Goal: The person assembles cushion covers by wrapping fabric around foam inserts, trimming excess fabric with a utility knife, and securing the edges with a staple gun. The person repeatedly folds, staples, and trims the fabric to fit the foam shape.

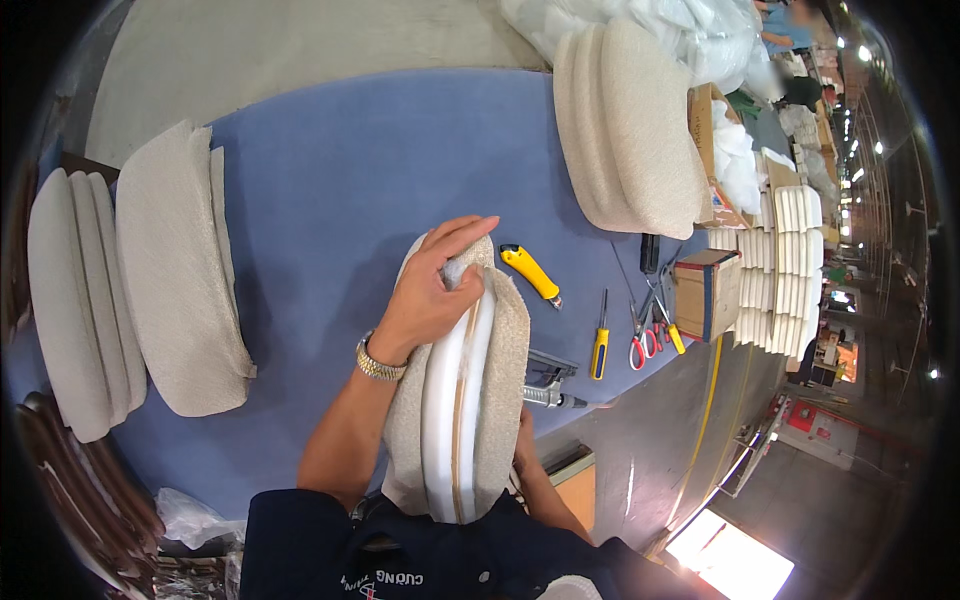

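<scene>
A beige fabric-covered cushion (510,340) stands edge-up against my body, its cover parted along the edge. White padding (439,400) and a thin brown board edge (460,420) show in the gap. At its far end my left hand (432,290), with a gold watch on the wrist, grips the cushion, thumb pressed into the padding and fingers over the fabric. My right hand (525,445) is low on the cushion's right side, its fingers hidden behind the cover. Close to it lies a grey air tool (545,396), partly covered by the cushion.
A yellow utility knife (530,275), a screwdriver (600,345) and red-handled scissors (638,350) lie right on the blue table (310,200). Beige cushions (180,280) stand left, more cushions (630,130) far right. A cardboard box (706,290) sits at the right edge.
</scene>
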A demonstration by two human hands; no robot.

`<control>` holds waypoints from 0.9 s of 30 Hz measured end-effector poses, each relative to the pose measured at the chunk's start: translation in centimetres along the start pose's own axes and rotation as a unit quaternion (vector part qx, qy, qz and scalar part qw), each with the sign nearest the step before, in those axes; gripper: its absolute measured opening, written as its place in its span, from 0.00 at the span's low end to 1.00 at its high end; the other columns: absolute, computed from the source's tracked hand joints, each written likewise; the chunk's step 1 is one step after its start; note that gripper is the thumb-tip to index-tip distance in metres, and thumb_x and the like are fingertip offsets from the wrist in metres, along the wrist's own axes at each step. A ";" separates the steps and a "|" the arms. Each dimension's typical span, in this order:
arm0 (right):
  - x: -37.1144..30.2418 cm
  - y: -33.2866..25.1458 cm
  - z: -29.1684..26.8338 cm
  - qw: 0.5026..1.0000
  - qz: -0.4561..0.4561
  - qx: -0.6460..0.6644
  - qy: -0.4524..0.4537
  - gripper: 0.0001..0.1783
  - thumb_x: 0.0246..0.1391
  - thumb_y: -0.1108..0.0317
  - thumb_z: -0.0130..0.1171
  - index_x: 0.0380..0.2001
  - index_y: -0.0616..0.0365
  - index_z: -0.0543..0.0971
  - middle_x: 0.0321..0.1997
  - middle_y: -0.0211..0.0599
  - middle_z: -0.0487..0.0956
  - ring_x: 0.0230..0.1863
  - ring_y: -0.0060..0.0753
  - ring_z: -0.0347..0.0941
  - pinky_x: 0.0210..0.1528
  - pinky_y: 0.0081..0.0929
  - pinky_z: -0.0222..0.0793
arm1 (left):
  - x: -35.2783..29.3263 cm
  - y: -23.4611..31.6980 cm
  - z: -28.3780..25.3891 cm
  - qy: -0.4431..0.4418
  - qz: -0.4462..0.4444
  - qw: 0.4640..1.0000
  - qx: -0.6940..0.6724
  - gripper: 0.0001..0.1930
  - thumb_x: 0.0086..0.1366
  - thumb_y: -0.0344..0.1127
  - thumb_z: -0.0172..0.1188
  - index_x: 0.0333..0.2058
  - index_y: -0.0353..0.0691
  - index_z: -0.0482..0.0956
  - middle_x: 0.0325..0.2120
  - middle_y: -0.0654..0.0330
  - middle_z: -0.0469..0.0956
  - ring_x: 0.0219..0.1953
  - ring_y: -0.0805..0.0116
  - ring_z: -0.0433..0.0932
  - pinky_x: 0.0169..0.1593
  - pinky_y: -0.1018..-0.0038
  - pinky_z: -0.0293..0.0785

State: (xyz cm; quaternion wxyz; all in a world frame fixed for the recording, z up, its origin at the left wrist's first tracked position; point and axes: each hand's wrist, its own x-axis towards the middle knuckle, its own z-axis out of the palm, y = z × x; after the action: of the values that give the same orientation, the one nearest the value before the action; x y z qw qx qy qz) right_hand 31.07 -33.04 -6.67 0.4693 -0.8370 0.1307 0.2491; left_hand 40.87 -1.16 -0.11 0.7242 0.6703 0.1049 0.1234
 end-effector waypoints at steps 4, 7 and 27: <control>0.4 -0.5 -2.4 0.930 -0.180 -0.321 -0.021 0.24 0.56 0.67 0.67 0.56 0.59 0.78 0.44 0.49 0.81 0.42 0.55 0.78 0.46 0.43 0.75 | -0.2 0.2 0.2 0.005 -0.004 1.000 0.020 0.30 0.60 0.23 0.53 0.63 0.41 0.77 0.63 0.52 0.74 0.65 0.60 0.72 0.70 0.67 0.62; 3.6 1.6 -1.6 0.941 -0.169 -0.287 -0.054 0.37 0.50 0.70 0.69 0.64 0.61 0.70 0.53 0.54 0.77 0.52 0.57 0.74 0.54 0.47 0.71 | 0.1 0.3 0.5 0.000 -0.001 1.000 0.017 0.30 0.60 0.23 0.53 0.63 0.42 0.77 0.62 0.52 0.74 0.65 0.60 0.72 0.69 0.67 0.63; 7.8 -30.4 -3.6 0.803 -0.447 -0.299 -0.258 0.24 0.43 0.66 0.72 0.45 0.63 0.81 0.44 0.45 0.81 0.42 0.45 0.81 0.45 0.34 0.76 | 0.1 -0.5 0.6 0.009 0.030 0.999 0.013 0.31 0.58 0.23 0.54 0.63 0.42 0.77 0.60 0.50 0.74 0.64 0.55 0.71 0.70 0.62 0.62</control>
State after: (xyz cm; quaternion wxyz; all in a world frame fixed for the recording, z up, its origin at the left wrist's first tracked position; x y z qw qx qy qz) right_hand 52.43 -20.02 12.58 0.2718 -0.8063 -0.4644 0.2455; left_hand 41.17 -1.75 -0.54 0.7102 0.6815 0.0930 0.1500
